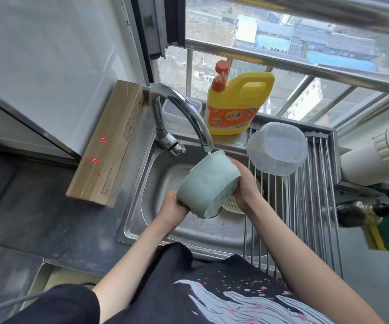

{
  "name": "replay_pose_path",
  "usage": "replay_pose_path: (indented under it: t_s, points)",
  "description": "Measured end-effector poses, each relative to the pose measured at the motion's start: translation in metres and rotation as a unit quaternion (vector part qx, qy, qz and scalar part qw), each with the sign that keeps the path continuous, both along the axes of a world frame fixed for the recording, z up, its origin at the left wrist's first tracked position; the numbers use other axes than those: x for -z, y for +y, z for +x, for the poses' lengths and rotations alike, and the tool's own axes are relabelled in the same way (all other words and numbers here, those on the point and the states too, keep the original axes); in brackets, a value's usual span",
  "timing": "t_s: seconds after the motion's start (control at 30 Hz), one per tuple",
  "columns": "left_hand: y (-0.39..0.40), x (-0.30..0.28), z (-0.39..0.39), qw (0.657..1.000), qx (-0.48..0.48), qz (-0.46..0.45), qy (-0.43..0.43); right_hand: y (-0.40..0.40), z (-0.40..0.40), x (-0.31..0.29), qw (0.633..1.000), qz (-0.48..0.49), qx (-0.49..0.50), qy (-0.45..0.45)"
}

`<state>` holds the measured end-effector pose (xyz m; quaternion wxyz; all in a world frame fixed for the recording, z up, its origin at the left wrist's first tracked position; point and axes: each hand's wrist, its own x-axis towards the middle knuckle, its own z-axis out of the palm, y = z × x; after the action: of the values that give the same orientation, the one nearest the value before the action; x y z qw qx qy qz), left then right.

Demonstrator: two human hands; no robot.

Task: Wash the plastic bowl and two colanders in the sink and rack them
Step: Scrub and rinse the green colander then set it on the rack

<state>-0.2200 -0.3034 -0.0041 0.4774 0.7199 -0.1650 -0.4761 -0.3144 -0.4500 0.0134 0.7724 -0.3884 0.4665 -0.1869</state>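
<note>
A pale green colander (206,183) is tilted on its side under the tap (184,113), with water running onto its upper edge. My left hand (173,210) grips its lower rim and my right hand (244,183) grips its right side. A cream colander (233,204) lies in the steel sink (142,206), mostly hidden behind the green one and my right hand. The clear plastic bowl (278,148) rests upside down at the far end of the roll-up drying rack (305,218) that spans the right side of the sink.
A yellow dish soap bottle (235,106) stands on the ledge behind the sink. A long cardboard box (109,143) lies on the counter to the left. A sponge (385,237) and a dark wrapped object (357,213) sit right of the rack. White pipe (375,157) at far right.
</note>
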Motion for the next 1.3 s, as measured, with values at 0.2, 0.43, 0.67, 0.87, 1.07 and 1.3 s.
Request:
replay_pose_path:
  t_s: [0.2, 0.43, 0.67, 0.87, 1.07, 1.3]
  points:
    - [0.006, 0.012, 0.004, 0.991, -0.064, 0.023, 0.119, -0.007, 0.009, -0.003, 0.979, -0.161, -0.055, 0.113]
    - [0.013, 0.008, 0.016, 0.822, -0.279, -0.088, 0.488, 0.006, 0.013, -0.001, 0.938, -0.298, -0.084, 0.154]
    - [0.006, 0.009, 0.009, 0.899, -0.148, -0.015, 0.412, -0.012, 0.036, -0.011, 0.909, -0.304, -0.181, 0.222]
    - [0.002, 0.012, 0.011, 0.865, -0.221, -0.072, 0.445, -0.010, 0.040, -0.028, 0.946, -0.172, -0.193, 0.194]
    - [-0.002, 0.020, 0.000, 0.836, -0.214, -0.073, 0.501, -0.008, 0.031, -0.023, 0.977, -0.050, -0.164, 0.129]
    - [-0.003, 0.032, 0.002, 0.800, -0.305, -0.026, 0.516, 0.006, 0.023, -0.019, 0.963, -0.042, -0.236, 0.126]
